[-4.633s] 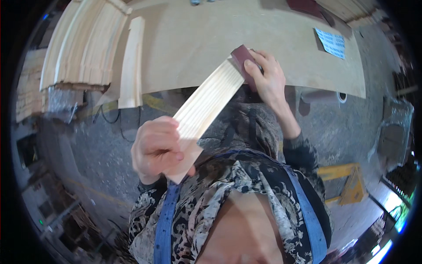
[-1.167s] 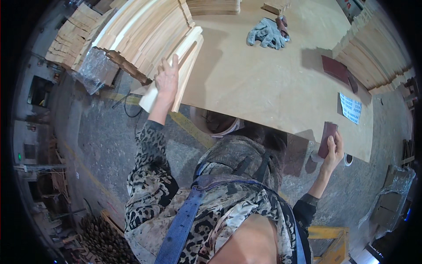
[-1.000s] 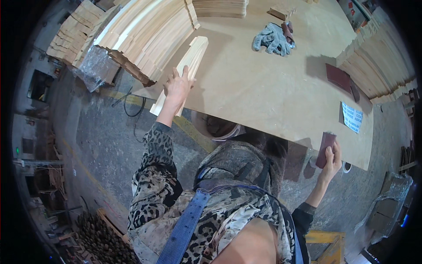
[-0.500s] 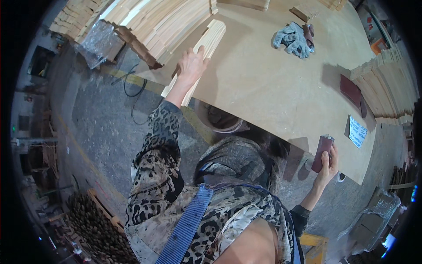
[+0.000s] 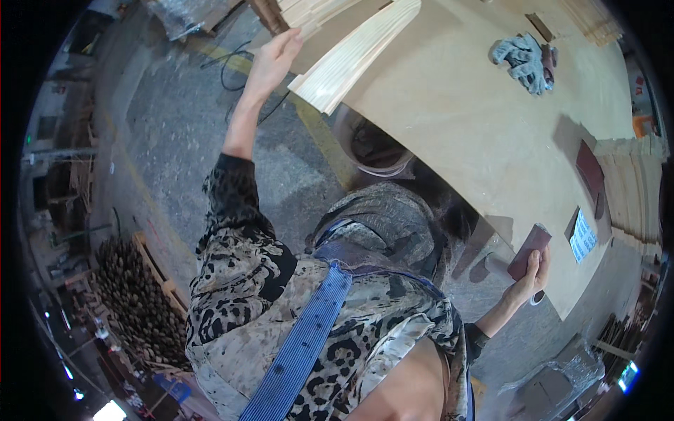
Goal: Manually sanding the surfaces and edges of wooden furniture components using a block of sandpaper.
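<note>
My left hand [image 5: 270, 63] is at the upper left, off the table's edge, with its fingers closed round the blurred end of a pale wooden strip [image 5: 309, 33] by the stack. Just right of it, several pale wooden strips [image 5: 354, 57] lie side by side, their near ends jutting over the table edge. In my right hand [image 5: 531, 278], at the table's near right edge, is a sanding block [image 5: 529, 250] wrapped in dark red sandpaper, held upright between thumb and fingers.
On the tabletop [image 5: 449, 119] lie grey gloves [image 5: 521, 62], a dark red sandpaper sheet [image 5: 590, 168] and a blue printed sheet [image 5: 583, 236]. More wooden pieces [image 5: 632, 186] are stacked at the right. A bucket [image 5: 382, 151] stands below the table edge. A cable [image 5: 226, 74] trails on the floor.
My left hand has left the strips on the table and moved left to the stack. The view has shifted. My right hand still holds the sanding block, now tilted more.
</note>
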`<action>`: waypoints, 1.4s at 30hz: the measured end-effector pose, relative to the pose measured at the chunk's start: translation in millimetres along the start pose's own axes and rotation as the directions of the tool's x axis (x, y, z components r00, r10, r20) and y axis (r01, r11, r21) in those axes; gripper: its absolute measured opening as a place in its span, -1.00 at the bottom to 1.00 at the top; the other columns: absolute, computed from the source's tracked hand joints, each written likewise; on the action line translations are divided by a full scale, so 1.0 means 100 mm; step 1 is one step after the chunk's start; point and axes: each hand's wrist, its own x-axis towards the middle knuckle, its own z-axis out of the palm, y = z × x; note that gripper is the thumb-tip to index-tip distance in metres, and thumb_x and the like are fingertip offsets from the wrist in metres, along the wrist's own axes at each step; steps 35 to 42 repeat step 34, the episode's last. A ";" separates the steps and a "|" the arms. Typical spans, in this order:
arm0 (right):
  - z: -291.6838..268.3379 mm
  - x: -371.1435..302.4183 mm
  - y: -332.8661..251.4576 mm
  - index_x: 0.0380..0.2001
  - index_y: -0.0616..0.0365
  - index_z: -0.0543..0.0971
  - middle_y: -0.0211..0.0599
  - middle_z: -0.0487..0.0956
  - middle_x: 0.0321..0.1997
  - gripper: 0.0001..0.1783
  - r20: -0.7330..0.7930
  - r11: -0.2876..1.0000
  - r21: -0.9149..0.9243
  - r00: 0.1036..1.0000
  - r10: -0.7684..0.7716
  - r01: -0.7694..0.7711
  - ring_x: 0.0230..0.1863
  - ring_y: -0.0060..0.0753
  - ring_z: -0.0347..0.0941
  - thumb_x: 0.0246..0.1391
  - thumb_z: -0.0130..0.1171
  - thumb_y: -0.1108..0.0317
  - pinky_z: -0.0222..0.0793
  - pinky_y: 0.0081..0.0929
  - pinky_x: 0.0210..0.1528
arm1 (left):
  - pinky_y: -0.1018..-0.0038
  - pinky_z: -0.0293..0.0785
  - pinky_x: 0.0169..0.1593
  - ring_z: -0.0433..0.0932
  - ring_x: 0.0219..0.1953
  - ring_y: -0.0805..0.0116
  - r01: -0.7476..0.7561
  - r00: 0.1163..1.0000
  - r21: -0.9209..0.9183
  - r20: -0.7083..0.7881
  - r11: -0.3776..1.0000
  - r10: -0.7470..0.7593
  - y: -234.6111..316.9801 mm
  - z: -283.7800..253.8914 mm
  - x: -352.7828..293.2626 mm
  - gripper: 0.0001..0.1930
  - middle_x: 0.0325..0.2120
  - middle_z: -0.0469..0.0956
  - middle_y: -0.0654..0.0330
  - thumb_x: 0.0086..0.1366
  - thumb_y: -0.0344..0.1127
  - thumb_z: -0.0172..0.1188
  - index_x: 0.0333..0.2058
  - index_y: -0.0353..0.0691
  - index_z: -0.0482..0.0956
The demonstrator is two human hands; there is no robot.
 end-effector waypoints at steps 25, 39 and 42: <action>0.15 -0.11 0.04 0.00 0.39 0.43 -0.16 0.44 0.06 -0.60 0.054 0.997 0.063 0.998 0.044 -0.048 0.03 -0.41 0.35 0.12 0.07 0.39 0.24 -0.49 0.09 | 0.22 0.23 0.14 0.24 0.07 -0.13 -0.148 0.974 0.254 -0.129 0.956 0.185 -0.20 0.55 -0.76 0.11 0.00 0.22 -0.17 -0.28 -0.24 0.49 0.24 -0.27 -0.02; 0.40 0.09 0.12 -0.05 0.14 0.52 -0.05 0.30 0.23 -0.62 0.156 0.949 -0.265 0.979 -0.131 0.169 0.21 -0.08 0.22 0.02 0.17 0.31 0.06 -0.22 0.24 | 0.17 0.05 0.27 0.08 0.22 -0.17 -0.165 0.981 0.374 -0.037 0.913 0.192 -0.15 0.62 -0.72 0.04 0.13 0.09 -0.21 -0.18 -0.21 0.38 0.27 -0.19 -0.05; 0.40 0.09 0.12 -0.05 0.14 0.52 -0.05 0.30 0.23 -0.62 0.156 0.949 -0.265 0.979 -0.131 0.169 0.21 -0.08 0.22 0.02 0.17 0.31 0.06 -0.22 0.24 | 0.17 0.05 0.27 0.08 0.22 -0.17 -0.165 0.981 0.374 -0.037 0.913 0.192 -0.15 0.62 -0.72 0.04 0.13 0.09 -0.21 -0.18 -0.21 0.38 0.27 -0.19 -0.05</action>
